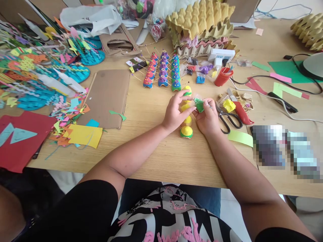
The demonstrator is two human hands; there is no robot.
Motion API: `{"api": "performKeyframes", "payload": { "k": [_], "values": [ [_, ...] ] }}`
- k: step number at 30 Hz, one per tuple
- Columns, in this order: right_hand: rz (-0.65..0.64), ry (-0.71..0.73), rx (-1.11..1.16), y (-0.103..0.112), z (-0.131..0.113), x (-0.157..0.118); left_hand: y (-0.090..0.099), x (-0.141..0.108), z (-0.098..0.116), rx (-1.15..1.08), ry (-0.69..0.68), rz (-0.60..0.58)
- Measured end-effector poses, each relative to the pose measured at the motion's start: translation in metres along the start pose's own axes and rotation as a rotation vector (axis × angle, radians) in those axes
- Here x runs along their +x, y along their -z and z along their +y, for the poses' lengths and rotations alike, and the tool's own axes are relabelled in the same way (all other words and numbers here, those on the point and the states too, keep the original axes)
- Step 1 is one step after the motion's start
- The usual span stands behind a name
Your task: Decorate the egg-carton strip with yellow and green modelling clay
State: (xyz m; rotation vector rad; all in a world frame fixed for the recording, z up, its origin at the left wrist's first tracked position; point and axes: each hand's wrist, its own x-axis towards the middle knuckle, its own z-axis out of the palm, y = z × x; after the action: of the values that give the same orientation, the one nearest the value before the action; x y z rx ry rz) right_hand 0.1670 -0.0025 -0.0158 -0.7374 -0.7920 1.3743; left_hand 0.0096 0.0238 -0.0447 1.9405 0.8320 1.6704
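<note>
Left hand (pixel 175 112) and right hand (pixel 207 116) both curled, fingertips pinching a small green piece (pixel 199 105), apparently clay; piece just left of the scissors (pixel 228 118); yellow cups (pixel 186 131) between the wrists.

Matt wood-grain table (pixel 156 158); rough pulp egg trays (pixel 202 23) — glossy painted cups (pixel 164 72), plain brown cardboard (pixel 108 97).

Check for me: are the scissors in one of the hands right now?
No, the scissors lie on the table beside the right hand, which pinches a green piece.
</note>
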Motion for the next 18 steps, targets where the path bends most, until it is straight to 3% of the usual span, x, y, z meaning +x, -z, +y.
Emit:
{"api": "performKeyframes", "payload": {
  "k": [6, 18],
  "values": [
    [-0.028, 0.000, -0.043, -0.0051, -0.0002, -0.0045, 0.0001, -0.0011, -0.0016, 0.074, 0.069, -0.018],
    [-0.079, -0.018, -0.032, -0.0079, -0.0009, -0.0070, 0.0013, 0.0023, 0.0017, 0.038, 0.040, -0.005]
  ]
}}
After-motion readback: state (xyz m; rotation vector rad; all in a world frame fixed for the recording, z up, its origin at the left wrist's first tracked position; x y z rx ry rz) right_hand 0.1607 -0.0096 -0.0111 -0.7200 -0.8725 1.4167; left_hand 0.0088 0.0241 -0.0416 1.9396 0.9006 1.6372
